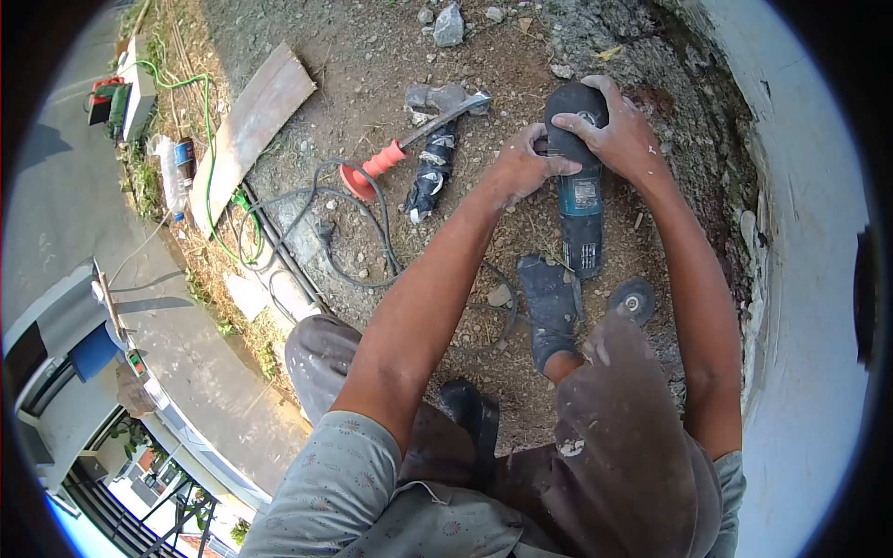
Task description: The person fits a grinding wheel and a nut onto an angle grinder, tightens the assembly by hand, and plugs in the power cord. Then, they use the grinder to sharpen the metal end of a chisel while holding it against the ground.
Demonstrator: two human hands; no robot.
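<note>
An angle grinder (582,200) with a teal and black body lies on the dirt, its dark disc (575,100) at the top end. My right hand (616,130) is curled over the disc, fingers at its edge and thumb near the centre nut. My left hand (532,166) grips the grinder's head from the left side. A second round disc (633,301) lies by my knee. Left of the grinder are a chisel with an orange grip (379,163) and a hammer (435,100) with a wrapped handle.
A white wall (809,186) runs along the right. A grey cable (321,191) loops over the ground at the left, beside a wooden board (265,112) and a green cord (206,139). Rocks (448,25) lie at the top. My shoe (549,307) is below the grinder.
</note>
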